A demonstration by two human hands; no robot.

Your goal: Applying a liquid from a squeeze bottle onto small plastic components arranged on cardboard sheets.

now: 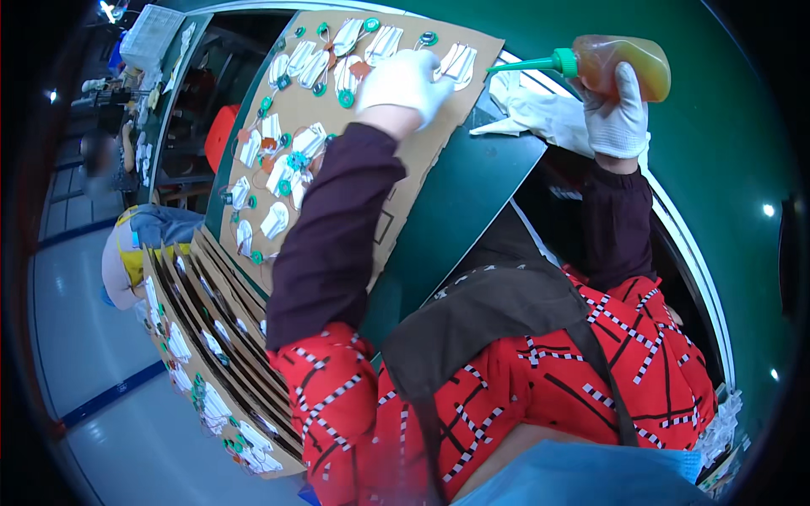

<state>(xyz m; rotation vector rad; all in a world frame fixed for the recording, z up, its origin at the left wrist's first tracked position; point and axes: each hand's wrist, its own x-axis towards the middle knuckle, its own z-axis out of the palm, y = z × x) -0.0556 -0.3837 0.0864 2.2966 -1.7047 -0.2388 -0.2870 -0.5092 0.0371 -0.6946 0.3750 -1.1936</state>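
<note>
My right hand (614, 116), in a white glove, is closed around a squeeze bottle (626, 66) of amber liquid. The bottle lies nearly level, its long green nozzle (527, 64) pointing left toward the edge of a cardboard sheet (413, 190). Over the far part of that sheet is my left hand (401, 88), also white-gloved, beside a folded white piece (457, 66). Its fingertips are blurred and partly hidden, so any grip is unclear. Across the sheet lie several white pieces, each near small green round parts (346, 99) and thin wires.
Several more cardboard sheets (228, 337) with similar parts stand stacked on edge at the lower left. Beyond them a person in yellow (131, 249) bends over. White cloth gloves (540, 118) lie on the green table (717, 169) near the bottle. A red stool (221, 135) stands behind the sheet.
</note>
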